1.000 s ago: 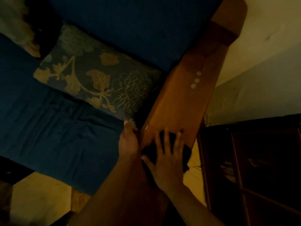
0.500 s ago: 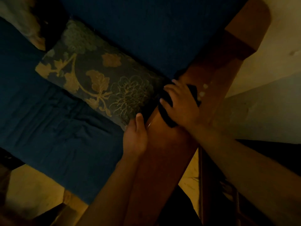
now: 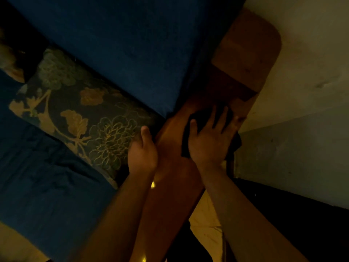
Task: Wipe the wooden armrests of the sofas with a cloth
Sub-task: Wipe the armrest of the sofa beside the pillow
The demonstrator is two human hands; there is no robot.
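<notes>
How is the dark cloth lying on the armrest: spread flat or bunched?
Spread flat: the right hand, fingers splayed, presses the cloth onto the armrest.

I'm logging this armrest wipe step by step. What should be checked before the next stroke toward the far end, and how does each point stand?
1. Dark cloth under the right hand: ok, palm flat on it.
2. Cloth flat on the brown wooden armrest: not ok, one corner hangs over the outer edge.
3. Left hand steadying the inner edge: ok, clear of the path.
4. Far rounded end free of things: ok.
5. Dust left on the wood: cannot tell, too dim.
</notes>
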